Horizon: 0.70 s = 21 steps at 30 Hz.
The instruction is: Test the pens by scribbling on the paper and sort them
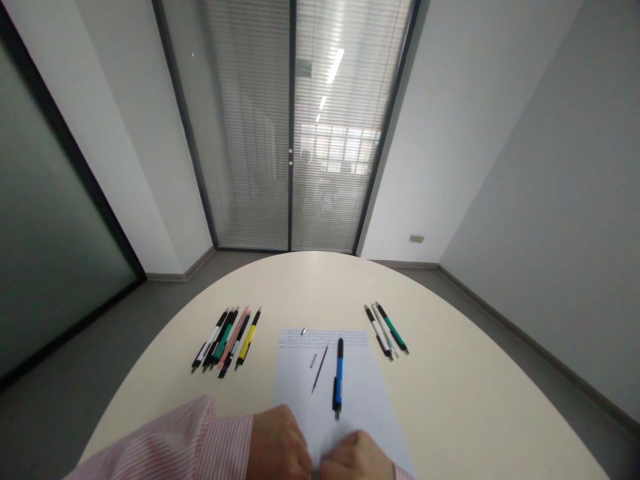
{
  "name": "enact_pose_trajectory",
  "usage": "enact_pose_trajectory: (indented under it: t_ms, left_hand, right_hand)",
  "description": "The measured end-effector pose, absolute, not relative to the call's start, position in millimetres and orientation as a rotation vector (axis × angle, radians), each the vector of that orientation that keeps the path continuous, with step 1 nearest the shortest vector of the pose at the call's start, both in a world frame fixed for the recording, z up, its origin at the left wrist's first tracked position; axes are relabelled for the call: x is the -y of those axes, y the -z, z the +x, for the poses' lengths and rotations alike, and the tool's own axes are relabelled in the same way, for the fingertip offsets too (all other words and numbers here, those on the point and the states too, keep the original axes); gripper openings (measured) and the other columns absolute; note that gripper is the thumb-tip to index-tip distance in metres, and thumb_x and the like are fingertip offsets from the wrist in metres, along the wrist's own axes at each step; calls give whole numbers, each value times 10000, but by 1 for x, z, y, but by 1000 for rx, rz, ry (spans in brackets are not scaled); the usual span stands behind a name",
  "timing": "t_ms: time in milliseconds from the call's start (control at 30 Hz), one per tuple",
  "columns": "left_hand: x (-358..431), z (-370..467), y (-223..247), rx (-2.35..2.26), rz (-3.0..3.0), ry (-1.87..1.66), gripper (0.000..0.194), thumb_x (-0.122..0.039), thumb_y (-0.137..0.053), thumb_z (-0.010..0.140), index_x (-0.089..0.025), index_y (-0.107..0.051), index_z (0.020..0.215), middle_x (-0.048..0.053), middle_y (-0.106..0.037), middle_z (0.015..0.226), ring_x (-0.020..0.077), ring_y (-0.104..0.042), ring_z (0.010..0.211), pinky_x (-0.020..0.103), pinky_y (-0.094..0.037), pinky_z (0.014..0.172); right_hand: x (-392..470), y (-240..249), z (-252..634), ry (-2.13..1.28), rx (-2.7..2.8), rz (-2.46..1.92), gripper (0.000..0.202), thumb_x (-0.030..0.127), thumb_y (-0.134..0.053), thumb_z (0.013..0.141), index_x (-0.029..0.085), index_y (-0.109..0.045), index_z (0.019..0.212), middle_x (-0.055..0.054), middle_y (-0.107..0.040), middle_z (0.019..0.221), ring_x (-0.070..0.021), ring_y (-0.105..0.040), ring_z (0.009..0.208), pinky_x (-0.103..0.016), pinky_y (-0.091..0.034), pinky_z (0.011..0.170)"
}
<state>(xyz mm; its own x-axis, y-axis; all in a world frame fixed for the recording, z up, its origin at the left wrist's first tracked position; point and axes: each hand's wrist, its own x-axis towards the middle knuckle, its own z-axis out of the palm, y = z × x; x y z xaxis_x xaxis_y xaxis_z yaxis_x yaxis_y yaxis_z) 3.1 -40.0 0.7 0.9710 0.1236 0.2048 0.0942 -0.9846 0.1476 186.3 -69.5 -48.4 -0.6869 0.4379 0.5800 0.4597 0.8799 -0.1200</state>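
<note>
A sheet of paper [300, 387] with lines of writing along its top lies on the table. On it rest a blue pen [339, 377], a thin dark refill [321, 368], a small spring [313, 361] and a small metal tip [303, 331]. My left hand [281, 443] and my right hand [356, 459] are close together over the paper's near part, both with curled fingers. Something small and dark shows between them at the bottom edge, but I cannot make out what it is.
Several pens [249, 339] in mixed colours lie side by side on the left of the round table [460, 400]. Three more pens [391, 327] lie on the right. Beyond the table stands a glass partition with blinds [250, 167].
</note>
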Motion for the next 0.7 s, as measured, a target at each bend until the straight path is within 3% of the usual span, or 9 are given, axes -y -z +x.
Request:
enact_pose_trajectory:
  t_ms: [67,133,233,333,433,500,600,700]
  left_hand:
    - [40,2,4,-175,2989,-327,321,-132,-550,752,-187,-454,450,-31,-526,444,110,-426,383,265,-298,374]
    - [38,1,7,-140,2995,-336,332,-151,-556,756,-188,-449,444,-29,-519,440,115,-435,396,262,-303,386]
    - [32,1,8,-80,3006,-366,352,-143,-542,770,-184,-428,439,-36,-498,424,109,-407,385,255,-280,383]
    - [29,2,6,-64,3009,-376,368,-132,-548,760,-180,-389,431,-41,-483,422,104,-373,374,268,-239,370]
    - [33,1,3,-81,3011,-347,414,-158,-596,719,-174,-307,422,-49,-438,411,101,-350,374,303,-187,355]
    - [37,1,3,-98,3017,-337,424,-172,-600,714,-171,-284,431,-51,-411,407,101,-345,375,312,-179,361]
    - [40,3,4,-252,3010,-549,396,-227,-554,784,-176,-333,460,-46,-424,422,110,-377,395,309,-208,398]
    - [35,8,3,-743,2832,-874,329,-272,-478,864,-189,-438,548,-35,-484,490,122,-454,464,289,-271,456]
  right_hand:
    - [65,26,194,244,2288,-771,449,213,-309,929,219,-477,512,15,-448,414,-126,-396,383,-279,-255,412]
    - [59,5,200,119,2287,-1030,282,193,-346,923,183,-595,790,-22,-558,590,-149,-513,520,-274,-363,494]
    - [50,-8,203,-84,2205,-1281,270,226,-350,948,169,-525,1145,-66,-614,821,-181,-595,744,-287,-464,660]
    - [44,-4,200,-211,2178,-1406,214,256,-377,949,207,-562,1045,-57,-604,842,-196,-596,813,-314,-479,728]
    - [42,3,197,-269,2127,-1467,158,285,-437,924,211,-561,859,-35,-593,780,-192,-598,755,-315,-478,700]
    - [42,4,197,-283,2063,-1487,123,314,-500,887,211,-538,834,-20,-592,746,-184,-594,699,-300,-470,651]
    - [41,4,200,-344,1954,-1478,92,300,-538,846,216,-504,832,30,-555,635,-149,-550,559,-253,-433,542]
    - [39,4,203,-423,1818,-1418,70,262,-509,839,225,-452,828,78,-464,543,-119,-480,459,-221,-390,470]
